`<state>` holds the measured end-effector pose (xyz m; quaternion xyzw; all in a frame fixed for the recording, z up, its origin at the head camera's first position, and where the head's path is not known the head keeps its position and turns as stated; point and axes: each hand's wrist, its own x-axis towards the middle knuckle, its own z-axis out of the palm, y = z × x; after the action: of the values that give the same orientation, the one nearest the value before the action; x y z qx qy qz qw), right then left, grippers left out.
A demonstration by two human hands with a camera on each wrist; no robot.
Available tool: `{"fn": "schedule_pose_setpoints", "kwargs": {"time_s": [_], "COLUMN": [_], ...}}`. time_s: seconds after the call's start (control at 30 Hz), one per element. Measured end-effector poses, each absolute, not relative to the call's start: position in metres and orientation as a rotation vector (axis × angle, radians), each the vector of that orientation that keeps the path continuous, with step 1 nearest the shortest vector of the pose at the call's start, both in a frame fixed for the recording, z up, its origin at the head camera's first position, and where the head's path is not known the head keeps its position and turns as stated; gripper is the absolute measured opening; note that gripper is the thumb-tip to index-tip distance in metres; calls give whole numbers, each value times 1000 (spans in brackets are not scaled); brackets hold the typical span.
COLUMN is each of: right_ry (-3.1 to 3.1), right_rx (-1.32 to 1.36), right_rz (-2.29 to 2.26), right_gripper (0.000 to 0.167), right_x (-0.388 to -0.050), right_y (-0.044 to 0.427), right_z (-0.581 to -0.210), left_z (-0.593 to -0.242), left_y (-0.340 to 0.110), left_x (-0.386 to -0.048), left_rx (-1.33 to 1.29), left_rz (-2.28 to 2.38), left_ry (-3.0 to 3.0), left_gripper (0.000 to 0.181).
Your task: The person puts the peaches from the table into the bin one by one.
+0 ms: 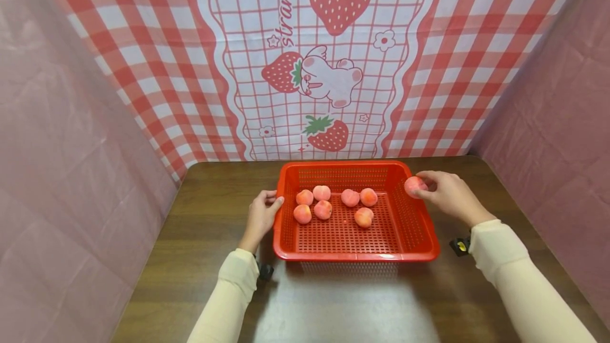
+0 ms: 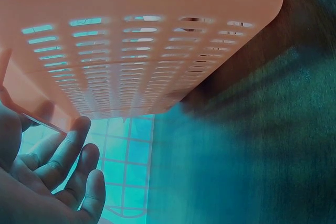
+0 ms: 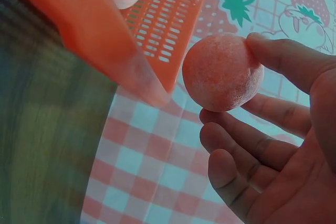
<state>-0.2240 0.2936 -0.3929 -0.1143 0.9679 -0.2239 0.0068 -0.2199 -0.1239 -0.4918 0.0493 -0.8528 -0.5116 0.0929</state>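
Observation:
A red plastic basket with perforated walls sits on the table. Several peaches lie grouped in its left part, and three more are scattered around its middle. At the left rim, my left hand grips the basket's edge; the left wrist view shows its fingers under the rim. My right hand pinches a peach between thumb and fingers, over the basket's right rim in the head view. In the right wrist view this peach appears apart from the basket wall.
The brown wooden table extends around the basket. Behind it hangs a strawberry-print checked cloth. Pink cloth hangs on the left, with another pink cloth on the right. Dark wrist devices show beside both cuffs.

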Motion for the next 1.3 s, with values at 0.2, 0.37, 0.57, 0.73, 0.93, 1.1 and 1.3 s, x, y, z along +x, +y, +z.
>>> {"fn": "schedule_pose_setpoints", "kwargs": {"time_s": [0.2,0.37,0.57,0.73,0.93,1.1,1.3], "right_ry": [3000,2963,2955,2948,2946,2901,2845], "right_rx": [-373,-364,-401,-428,-472,-465,-455], "right_rz": [-677,-676,-649,-597,-516,-496,-448], "right_gripper": [52,54,54,51,44,44,47], "right_x": [-231,-234,-239,-245,-254,-259,-263], "right_y": [286,278,267,258,247,239,231], "right_z": [-399,-403,-409,-415,-422,-428,-437], "left_z": [-492,-491,-493,-492,-492,-492,-493], "left_y": [-124,-124,-124,-124,-124,-124,-124], "left_x": [-220,-220,-220,-220,-220,-221,-221], "left_rx": [151,160,143,149,144,137,138], "left_rz": [-1525,-1536,-1512,-1525,-1503,-1507,-1525], "left_ry": [-2537,-2534,-2531,-2527,-2528,-2526,-2525], "left_gripper": [29,30,29,29,28,28,28]}}
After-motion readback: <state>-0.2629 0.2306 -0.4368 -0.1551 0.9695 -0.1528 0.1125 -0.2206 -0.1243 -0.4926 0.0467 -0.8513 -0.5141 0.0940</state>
